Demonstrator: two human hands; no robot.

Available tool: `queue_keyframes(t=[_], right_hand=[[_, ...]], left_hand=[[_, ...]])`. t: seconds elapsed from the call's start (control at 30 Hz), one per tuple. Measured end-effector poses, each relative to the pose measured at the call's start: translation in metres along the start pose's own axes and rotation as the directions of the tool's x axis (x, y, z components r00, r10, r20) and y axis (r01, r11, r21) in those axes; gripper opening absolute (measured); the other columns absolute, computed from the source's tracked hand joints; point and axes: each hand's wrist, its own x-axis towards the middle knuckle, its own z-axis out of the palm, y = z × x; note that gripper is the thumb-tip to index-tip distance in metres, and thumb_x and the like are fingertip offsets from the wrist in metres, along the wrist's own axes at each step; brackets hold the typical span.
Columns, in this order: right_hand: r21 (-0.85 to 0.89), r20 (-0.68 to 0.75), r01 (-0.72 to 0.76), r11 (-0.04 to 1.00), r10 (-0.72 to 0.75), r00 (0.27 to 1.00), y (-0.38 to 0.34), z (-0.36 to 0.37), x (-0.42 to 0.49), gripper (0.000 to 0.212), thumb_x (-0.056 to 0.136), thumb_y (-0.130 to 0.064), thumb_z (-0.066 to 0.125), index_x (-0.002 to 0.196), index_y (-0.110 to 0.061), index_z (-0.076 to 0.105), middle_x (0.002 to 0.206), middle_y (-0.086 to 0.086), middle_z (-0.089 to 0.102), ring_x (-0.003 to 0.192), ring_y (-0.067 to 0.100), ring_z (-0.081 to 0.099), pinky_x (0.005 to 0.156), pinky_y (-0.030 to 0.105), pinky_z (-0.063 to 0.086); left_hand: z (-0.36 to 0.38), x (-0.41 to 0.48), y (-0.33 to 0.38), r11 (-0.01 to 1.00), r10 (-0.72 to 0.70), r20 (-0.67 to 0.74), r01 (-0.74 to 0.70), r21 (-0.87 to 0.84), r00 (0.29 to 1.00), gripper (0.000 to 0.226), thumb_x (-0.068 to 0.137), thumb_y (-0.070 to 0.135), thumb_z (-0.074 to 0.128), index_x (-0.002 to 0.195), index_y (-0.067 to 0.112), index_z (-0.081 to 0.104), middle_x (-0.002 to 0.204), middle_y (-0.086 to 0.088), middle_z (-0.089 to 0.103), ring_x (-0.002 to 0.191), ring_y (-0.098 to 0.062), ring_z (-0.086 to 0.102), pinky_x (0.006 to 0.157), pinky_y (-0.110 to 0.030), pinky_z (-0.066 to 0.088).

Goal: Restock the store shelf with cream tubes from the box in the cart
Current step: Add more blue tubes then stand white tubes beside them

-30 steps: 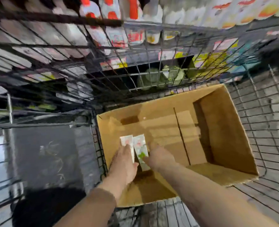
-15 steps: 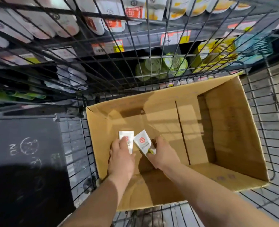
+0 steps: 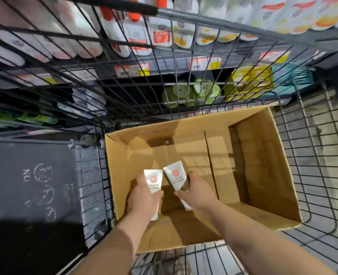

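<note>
Head view: inside the box (image 3: pixel 263 155) in the cart (image 3: pixel 323 175), the left hand (image 3: pixel 142 199) curls round the left tube (image 3: pixel 154 180), and the right hand (image 3: pixel 196 193) grips the right tube (image 3: pixel 176 177), which tilts leftward. The tubes' top corners are just beside each other. The shelf (image 3: pixel 164 66) shows beyond the wire.

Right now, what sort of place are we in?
Most likely a retail store aisle: a wire shopping cart holds a cardboard box, and beyond it shelves carry rows of white bottles with price tags on the shelf edge.
</note>
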Motion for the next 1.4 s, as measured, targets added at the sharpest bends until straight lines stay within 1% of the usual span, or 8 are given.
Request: queue_keyframes(t=[0.2, 0.3, 0.4, 0.7, 0.87, 1.07, 1.27, 1.4], right_hand=[[0.102, -0.067, 0.195, 0.975, -0.189, 0.980, -0.054, -0.052, -0.060, 0.023, 0.088, -0.023, 0.061, 0.093, -0.027, 0.040, 0.092, -0.012, 0.051, 0.084, 0.011, 0.050, 0.055, 0.016, 0.034], [0.096, -0.126, 0.311, 0.946, -0.298, 0.946, -0.096, -0.077, -0.099, 0.024, 0.088, -0.029, 0.062, 0.091, -0.028, 0.039, 0.086, -0.011, 0.051, 0.084, 0.015, 0.050, 0.058, 0.023, 0.038], [0.117, -0.166, 0.426, 0.897, -0.406, 0.899, -0.141, -0.100, -0.138, 0.025, 0.086, -0.031, 0.063, 0.102, -0.027, 0.044, 0.099, -0.004, 0.062, 0.092, 0.020, 0.060, 0.079, 0.039, 0.053], [-0.044, -0.209, 0.733, 0.679, -0.723, 0.658, -0.276, -0.120, -0.262, 0.034, 0.089, -0.028, 0.061, 0.118, -0.015, 0.052, 0.102, 0.000, 0.060, 0.093, 0.019, 0.057, 0.075, 0.030, 0.043], [-0.159, -0.196, 0.853, 0.496, -0.863, 0.466, -0.348, -0.090, -0.328, 0.032, 0.091, -0.029, 0.058, 0.120, -0.016, 0.057, 0.111, 0.004, 0.066, 0.104, 0.022, 0.061, 0.077, 0.028, 0.042], [-0.202, -0.170, 0.943, 0.265, -0.958, 0.232, -0.427, -0.005, -0.415, 0.032, 0.090, -0.031, 0.059, 0.120, -0.020, 0.054, 0.101, -0.008, 0.055, 0.094, 0.012, 0.054, 0.074, 0.026, 0.040], [-0.107, -0.079, 0.972, 0.207, -0.977, 0.200, -0.495, 0.116, -0.492, 0.037, 0.088, -0.031, 0.063, 0.119, -0.032, 0.044, 0.111, -0.008, 0.060, 0.100, 0.015, 0.060, 0.086, 0.036, 0.050], [-0.075, -0.058, 0.986, 0.148, -0.988, 0.144, -0.532, 0.182, -0.531, 0.034, 0.090, -0.030, 0.061, 0.121, -0.027, 0.048, 0.106, -0.006, 0.062, 0.090, 0.015, 0.059, 0.072, 0.031, 0.049]], left_hand=[[-0.080, -0.056, 0.032, 0.969, 0.123, -0.089, -0.138, -0.203, 0.988, 0.051, 0.087, 0.020, 0.063, 0.128, 0.020, 0.034, 0.120, -0.008, 0.058, 0.102, -0.030, 0.057, 0.081, -0.040, 0.051], [-0.130, -0.090, 0.046, 0.914, 0.188, -0.190, -0.242, -0.327, 0.964, 0.043, 0.086, 0.012, 0.063, 0.121, 0.019, 0.040, 0.119, -0.007, 0.061, 0.099, -0.027, 0.058, 0.082, -0.042, 0.053], [-0.180, -0.126, 0.058, 0.850, 0.213, -0.283, -0.320, -0.418, 0.935, 0.052, 0.088, 0.008, 0.061, 0.133, 0.014, 0.036, 0.121, -0.007, 0.058, 0.097, -0.021, 0.055, 0.077, -0.031, 0.046], [-0.325, -0.229, 0.025, 0.756, 0.214, -0.578, -0.508, -0.413, 0.787, 0.051, 0.085, 0.013, 0.064, 0.130, 0.014, 0.038, 0.123, -0.007, 0.057, 0.103, -0.024, 0.056, 0.084, -0.035, 0.047], [-0.402, -0.277, -0.031, 0.720, 0.147, -0.746, -0.587, -0.370, 0.650, 0.041, 0.084, 0.016, 0.066, 0.115, 0.025, 0.041, 0.101, 0.005, 0.057, 0.094, -0.022, 0.058, 0.073, -0.028, 0.044], [-0.477, -0.320, -0.145, 0.657, 0.081, -0.828, -0.655, -0.374, 0.554, 0.058, 0.086, 0.018, 0.065, 0.134, 0.018, 0.034, 0.122, 0.001, 0.056, 0.106, -0.020, 0.056, 0.091, -0.034, 0.046], [-0.537, -0.354, -0.295, 0.667, 0.069, -0.869, -0.671, -0.325, 0.489, 0.053, 0.086, 0.017, 0.065, 0.129, 0.022, 0.035, 0.116, 0.001, 0.058, 0.102, -0.020, 0.059, 0.090, -0.045, 0.051], [-0.576, -0.374, -0.375, 0.644, 0.035, -0.896, -0.696, -0.318, 0.442, 0.057, 0.086, 0.012, 0.064, 0.134, 0.013, 0.033, 0.110, -0.001, 0.055, 0.100, -0.021, 0.059, 0.089, -0.041, 0.051]])
